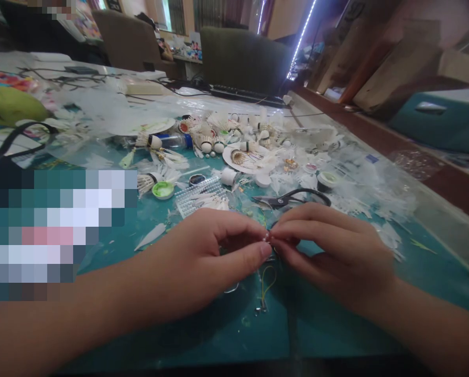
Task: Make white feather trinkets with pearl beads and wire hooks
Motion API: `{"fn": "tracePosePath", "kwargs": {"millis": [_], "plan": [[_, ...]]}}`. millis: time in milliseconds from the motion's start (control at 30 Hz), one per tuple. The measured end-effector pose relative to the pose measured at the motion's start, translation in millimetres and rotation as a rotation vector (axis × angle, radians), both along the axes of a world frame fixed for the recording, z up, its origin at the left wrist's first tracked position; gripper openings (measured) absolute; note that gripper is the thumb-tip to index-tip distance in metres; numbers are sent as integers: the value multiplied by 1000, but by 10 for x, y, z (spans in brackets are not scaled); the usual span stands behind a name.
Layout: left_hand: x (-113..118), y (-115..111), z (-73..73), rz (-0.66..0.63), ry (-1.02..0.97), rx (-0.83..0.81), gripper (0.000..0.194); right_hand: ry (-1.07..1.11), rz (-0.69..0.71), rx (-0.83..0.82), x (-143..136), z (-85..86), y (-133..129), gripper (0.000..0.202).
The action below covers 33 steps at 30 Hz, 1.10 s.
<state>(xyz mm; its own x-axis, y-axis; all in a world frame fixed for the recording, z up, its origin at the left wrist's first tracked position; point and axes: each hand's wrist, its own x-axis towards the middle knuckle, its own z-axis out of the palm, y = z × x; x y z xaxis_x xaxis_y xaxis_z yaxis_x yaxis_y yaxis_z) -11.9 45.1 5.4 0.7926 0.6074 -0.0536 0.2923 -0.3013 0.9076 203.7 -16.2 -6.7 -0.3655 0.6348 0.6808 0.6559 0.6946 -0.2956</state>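
Two bare hands meet over a teal table [159,340], fingertips at a few small white beads [266,237].
The left hand [206,254] pinches the beads between thumb and fingertips, near the middle of the table; the right hand [336,251] has thumb and fingertips pressed together just right of them, and what lies between these cannot be told. On the near side lies a yellow cord loop [269,277]; beyond the hands are black-handled scissors [293,199], a sheet of stick-on pearls [198,195] and, farther left, a cup of green paste [163,189].
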Motion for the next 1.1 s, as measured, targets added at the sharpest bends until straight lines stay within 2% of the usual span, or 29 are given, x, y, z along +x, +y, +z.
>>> {"fn": "tracePosePath", "kwargs": {"millis": [300, 567, 1100], "plan": [[8, -16, -14, -6, -27, 121, 19, -11, -1, -54, -3, 0, 7, 15], [-2, -29, -1, 7, -10, 68, 19, -37, -11, -21, -12, 3, 1, 14], [6, -24, -11, 9, -11, 134, 19, -1, 4, -74, -19, 13, 7, 16]]}}
